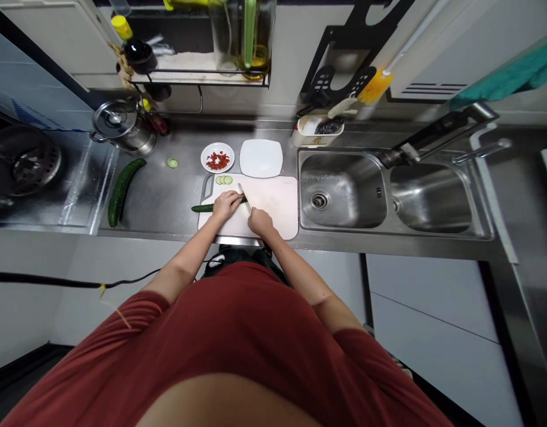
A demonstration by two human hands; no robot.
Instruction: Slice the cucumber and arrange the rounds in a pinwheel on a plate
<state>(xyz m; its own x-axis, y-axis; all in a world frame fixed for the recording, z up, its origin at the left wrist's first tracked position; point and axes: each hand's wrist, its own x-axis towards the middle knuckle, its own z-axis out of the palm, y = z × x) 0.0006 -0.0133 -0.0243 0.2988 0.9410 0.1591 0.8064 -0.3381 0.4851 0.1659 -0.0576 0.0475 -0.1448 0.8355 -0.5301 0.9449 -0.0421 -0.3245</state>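
As seen from the head camera, the left hand (227, 206) rests over a slender cucumber (202, 208), its fingers bent and closed on the vegetable near the cut end. The right hand (261, 222) is clenched around the handle of a kitchen knife (245, 197), whose blade slants toward the far left, at the cucumber's right end; whether it has entered the flesh cannot be told.

The slender cucumber lies crosswise on a white cutting board (277, 207), its left tip reaching past the board's left edge. Several pale cucumber slices (224, 179) overlap in a row at the board's far left. Just beyond stand a round white plate (204, 158) of chopped red pieces (217, 161) and, to its right, a squarish white plate (261, 158).

Farther left on the steel counter (166, 198) are a small cucumber end piece (172, 162), a larger whole cucumber (124, 190) and a lidded steel pot (137, 137). Right of the board is a double-basin sink (348, 198).
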